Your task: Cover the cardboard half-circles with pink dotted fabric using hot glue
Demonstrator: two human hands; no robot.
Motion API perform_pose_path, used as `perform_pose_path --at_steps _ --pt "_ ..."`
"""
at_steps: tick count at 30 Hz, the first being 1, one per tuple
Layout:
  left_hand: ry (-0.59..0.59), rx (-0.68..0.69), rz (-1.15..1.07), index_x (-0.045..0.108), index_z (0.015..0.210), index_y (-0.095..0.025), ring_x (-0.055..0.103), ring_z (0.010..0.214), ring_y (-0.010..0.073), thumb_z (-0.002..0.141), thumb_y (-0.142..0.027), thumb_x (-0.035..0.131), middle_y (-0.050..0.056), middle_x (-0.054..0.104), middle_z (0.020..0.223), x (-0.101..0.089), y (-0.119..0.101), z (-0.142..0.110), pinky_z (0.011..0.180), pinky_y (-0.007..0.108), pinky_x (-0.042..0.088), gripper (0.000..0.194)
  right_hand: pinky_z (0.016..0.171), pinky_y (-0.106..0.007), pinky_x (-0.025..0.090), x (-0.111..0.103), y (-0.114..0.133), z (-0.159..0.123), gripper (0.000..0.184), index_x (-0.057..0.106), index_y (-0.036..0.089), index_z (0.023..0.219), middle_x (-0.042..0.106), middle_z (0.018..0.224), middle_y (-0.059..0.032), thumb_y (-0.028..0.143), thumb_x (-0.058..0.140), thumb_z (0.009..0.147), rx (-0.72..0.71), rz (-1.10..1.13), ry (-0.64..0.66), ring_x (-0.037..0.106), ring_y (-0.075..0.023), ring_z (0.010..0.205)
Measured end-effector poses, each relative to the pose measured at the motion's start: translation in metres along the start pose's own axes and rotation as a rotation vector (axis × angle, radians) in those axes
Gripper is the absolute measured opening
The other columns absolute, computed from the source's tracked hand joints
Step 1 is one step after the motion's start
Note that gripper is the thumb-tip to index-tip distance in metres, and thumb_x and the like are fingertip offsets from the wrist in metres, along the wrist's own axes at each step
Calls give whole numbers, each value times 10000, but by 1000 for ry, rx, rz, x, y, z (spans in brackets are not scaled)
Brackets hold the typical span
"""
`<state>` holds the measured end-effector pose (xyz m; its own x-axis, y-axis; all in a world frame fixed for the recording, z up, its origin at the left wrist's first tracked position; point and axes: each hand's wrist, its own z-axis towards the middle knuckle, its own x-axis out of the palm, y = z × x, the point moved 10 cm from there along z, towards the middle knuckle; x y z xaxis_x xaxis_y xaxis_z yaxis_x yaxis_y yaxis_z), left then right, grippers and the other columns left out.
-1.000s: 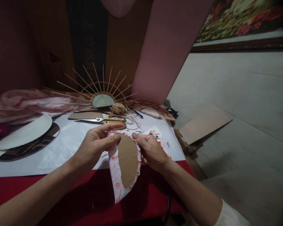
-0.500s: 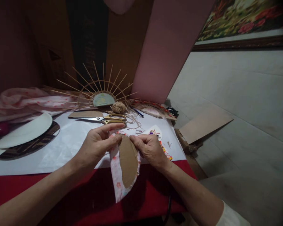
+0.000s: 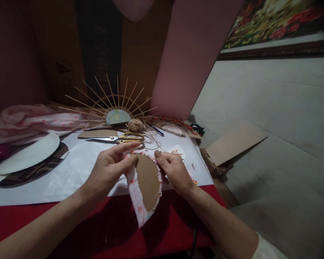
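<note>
Both my hands hold a half-round cardboard piece (image 3: 148,181) wrapped in pink floral fabric (image 3: 136,196), above the table's front edge. My left hand (image 3: 110,169) pinches its upper left edge between thumb and fingers. On its right edge my right hand (image 3: 174,172) is closed, the fingers pressing the folded fabric border against the cardboard. The piece hangs tilted, its pointed lower end over the red tablecloth (image 3: 102,223).
Gold-handled scissors (image 3: 124,137), a ball of twine (image 3: 135,125) and a sunburst of sticks around a half-round disc (image 3: 116,116) lie behind my hands on white paper (image 3: 78,162). A finished woven fan (image 3: 175,127) sits right. Pink cloth (image 3: 29,120) and curved boards (image 3: 27,154) lie left. Cardboard (image 3: 233,142) lies on the floor.
The fabric-covered piece has turned slightly and its lower tip swung right. My right hand slid along the right edge; the left hand kept its pinch.
</note>
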<state>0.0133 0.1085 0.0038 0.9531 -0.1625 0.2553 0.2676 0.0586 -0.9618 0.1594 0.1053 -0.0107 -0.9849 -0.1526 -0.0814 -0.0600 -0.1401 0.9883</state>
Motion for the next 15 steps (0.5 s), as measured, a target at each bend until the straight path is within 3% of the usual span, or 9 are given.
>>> perform_pose_path --at_steps 4,8,12,15 --pt "-19 7 27 724 1003 -191 592 545 83 680 -201 772 -15 703 637 -1 1 0 515 157 465 327 437 -196 287 0 6 -1 431 517 167 555 443 505 53 480 604 839 -89 -124 -18 365 -64 460" --pt "-14 -5 21 724 997 -194 609 566 92 677 -208 776 -5 722 677 0 4 0 530 168 478 325 457 -203 296 -3 7 -1 509 483 168 521 432 501 45 552 556 846 -128 -180 -35 375 -70 478" --pt "-29 8 0 723 1013 -189 626 607 101 687 -205 769 3 725 703 -3 2 0 561 172 491 330 347 -200 232 -2 -6 1 640 526 169 535 406 394 51 698 359 853 24 33 -16 329 -62 333" --pt "-68 41 -27 718 1034 -197 619 602 98 690 -206 768 -1 722 698 -9 -2 1 545 168 488 347 303 -189 223 2 -14 0 581 517 179 551 445 384 49 683 437 827 116 126 1 341 -63 294"
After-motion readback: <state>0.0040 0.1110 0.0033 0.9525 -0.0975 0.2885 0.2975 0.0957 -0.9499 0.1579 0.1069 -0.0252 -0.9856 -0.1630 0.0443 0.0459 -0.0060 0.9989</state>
